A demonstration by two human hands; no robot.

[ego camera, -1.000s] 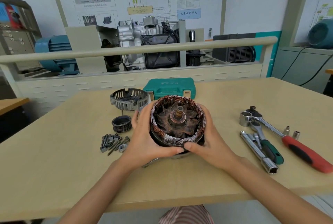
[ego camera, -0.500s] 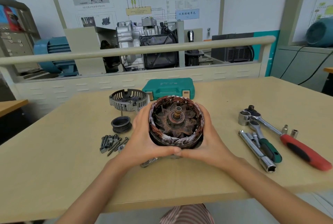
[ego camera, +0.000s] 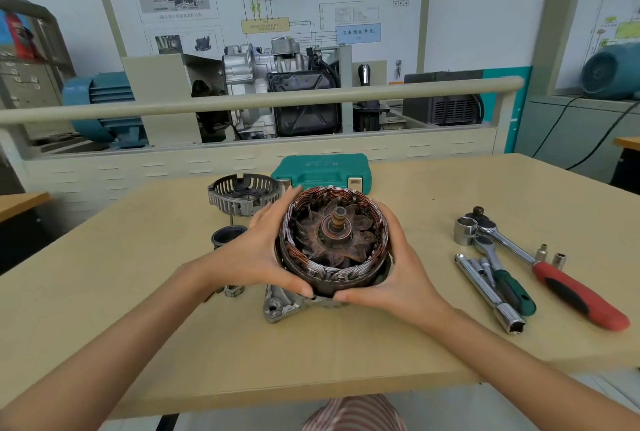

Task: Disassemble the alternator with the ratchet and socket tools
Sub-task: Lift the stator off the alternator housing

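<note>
Head view: table (ego camera: 145, 319) bears alternator (ego camera: 334, 243) at centre, windings up; left hand (ego camera: 258, 259) and right hand (ego camera: 398, 278) curl round its sides, gripping; red-handled ratchet (ego camera: 540, 266) lies right; sockets (ego camera: 550, 255) beside it

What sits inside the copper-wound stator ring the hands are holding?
Inside the stator ring sits a rusty finned rotor with its shaft end sticking up. Left hand and right hand cover the ring's sides; deeper parts are hidden.
</note>
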